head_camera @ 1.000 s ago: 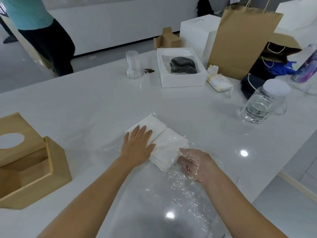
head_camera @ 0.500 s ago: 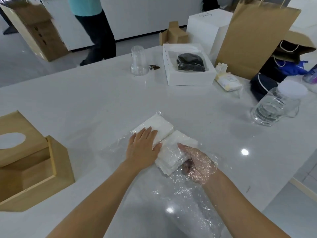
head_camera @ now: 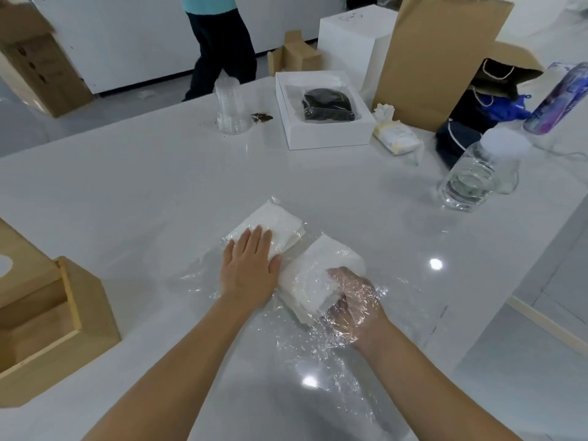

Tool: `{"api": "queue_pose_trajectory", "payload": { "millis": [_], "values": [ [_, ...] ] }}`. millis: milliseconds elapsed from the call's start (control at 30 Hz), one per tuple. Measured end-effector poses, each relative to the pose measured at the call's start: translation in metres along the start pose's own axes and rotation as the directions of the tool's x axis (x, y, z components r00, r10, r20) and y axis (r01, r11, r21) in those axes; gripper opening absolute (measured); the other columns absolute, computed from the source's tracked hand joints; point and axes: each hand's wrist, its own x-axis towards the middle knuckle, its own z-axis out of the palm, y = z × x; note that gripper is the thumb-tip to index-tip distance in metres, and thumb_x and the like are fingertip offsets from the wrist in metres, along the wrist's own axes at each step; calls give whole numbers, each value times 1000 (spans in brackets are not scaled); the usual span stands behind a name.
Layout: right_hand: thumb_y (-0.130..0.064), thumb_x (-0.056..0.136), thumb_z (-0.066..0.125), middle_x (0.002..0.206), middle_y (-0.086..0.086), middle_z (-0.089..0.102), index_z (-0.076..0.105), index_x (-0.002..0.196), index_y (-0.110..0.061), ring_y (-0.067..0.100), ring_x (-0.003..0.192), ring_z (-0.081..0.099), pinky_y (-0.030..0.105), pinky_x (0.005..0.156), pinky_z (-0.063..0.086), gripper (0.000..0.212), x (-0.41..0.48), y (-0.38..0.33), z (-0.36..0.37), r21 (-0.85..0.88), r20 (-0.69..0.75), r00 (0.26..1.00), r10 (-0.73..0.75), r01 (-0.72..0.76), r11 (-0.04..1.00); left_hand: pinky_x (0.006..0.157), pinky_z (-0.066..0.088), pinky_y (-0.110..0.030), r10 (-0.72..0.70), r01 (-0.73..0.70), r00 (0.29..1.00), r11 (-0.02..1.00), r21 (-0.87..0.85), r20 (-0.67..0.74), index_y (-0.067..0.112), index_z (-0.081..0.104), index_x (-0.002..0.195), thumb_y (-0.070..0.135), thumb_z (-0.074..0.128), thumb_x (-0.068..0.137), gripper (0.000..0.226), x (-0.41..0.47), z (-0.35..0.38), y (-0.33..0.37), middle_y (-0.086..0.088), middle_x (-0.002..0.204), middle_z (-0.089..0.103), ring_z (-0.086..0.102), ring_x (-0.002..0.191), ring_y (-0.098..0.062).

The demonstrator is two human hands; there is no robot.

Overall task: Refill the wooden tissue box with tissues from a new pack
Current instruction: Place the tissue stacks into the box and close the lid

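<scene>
Two white tissue stacks lie in a clear plastic wrapper [head_camera: 321,370] on the white table. My left hand [head_camera: 249,267] rests flat, fingers spread, on the far stack [head_camera: 276,226]. My right hand [head_camera: 351,302] is inside the wrapper, fingers curled around the near stack [head_camera: 318,272], which is pulled apart from the far one. The open wooden tissue box [head_camera: 73,316] lies on its side at the left edge, and its lid with an oval hole [head_camera: 19,262] leans by it.
A glass jar [head_camera: 471,178] with a white lid stands at the right. At the back are a white box [head_camera: 321,135], a small tissue pack [head_camera: 396,136], stacked plastic cups [head_camera: 229,106], brown paper bags [head_camera: 436,55]. A person [head_camera: 219,46] walks beyond the table.
My right hand has drawn the near tissue stack away from the far one, which opens a gap. My left hand stayed pressed on the far stack. The person behind walked to the right.
</scene>
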Motion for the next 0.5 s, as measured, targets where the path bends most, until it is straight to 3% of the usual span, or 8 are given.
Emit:
{"api": "queue_pose_trajectory", "payload": {
  "millis": [67,200,267,333,400,433,500],
  "values": [
    [-3,84,56,57,13,58,60,58,-8,26,51,60,32,52,51,26,-6,-4,-5,63,18,1000,18,-19,998,117,3,-39,12,-12,1000,1000,18,-16,20,17,147,38,26,98,53,-1,1,1,0,158,13,6,145,-19],
    [6,85,49,53,8,63,57,76,-5,20,52,63,24,46,51,16,-13,-4,-25,83,-19,1000,6,-5,997,117,0,-40,-9,11,1000,998,67,-22,18,14,148,35,25,99,53,-1,0,6,-3,158,11,5,145,-21],
    [5,85,50,64,13,65,60,90,-2,24,64,64,29,54,53,13,-23,-6,-33,66,-42,999,18,-16,998,117,0,-39,-27,34,996,996,82,-84,13,19,146,30,30,99,52,1,-3,12,-6,157,14,7,145,-23],
    [3,86,49,72,14,65,60,96,-3,24,68,65,30,58,54,15,-30,-6,-43,73,-61,998,0,4,997,115,11,-36,69,-84,972,995,-56,-227,5,37,139,23,37,95,48,0,-4,25,-12,150,33,25,141,-27],
    [4,88,47,83,14,66,59,101,-4,26,76,64,33,63,56,19,-35,-7,-49,107,-52,999,-4,10,994,109,22,-29,248,-315,925,924,-215,-287,5,52,129,29,33,90,50,-4,-5,44,-12,137,52,44,131,-29],
    [4,88,47,88,15,66,58,104,-3,27,80,63,34,64,56,21,-38,-7,-52,125,-52,999,1,6,992,108,23,-26,336,-400,903,885,-238,-267,9,53,130,36,28,89,55,-7,-5,55,-9,136,54,45,130,-26],
    [4,88,47,89,16,66,58,105,-3,28,81,63,35,63,56,22,-42,-7,-57,147,-59,998,6,3,989,113,14,-26,426,-436,900,868,-236,-93,19,41,139,50,19,87,65,-13,1,72,0,146,42,33,138,-17]
  ]
}}
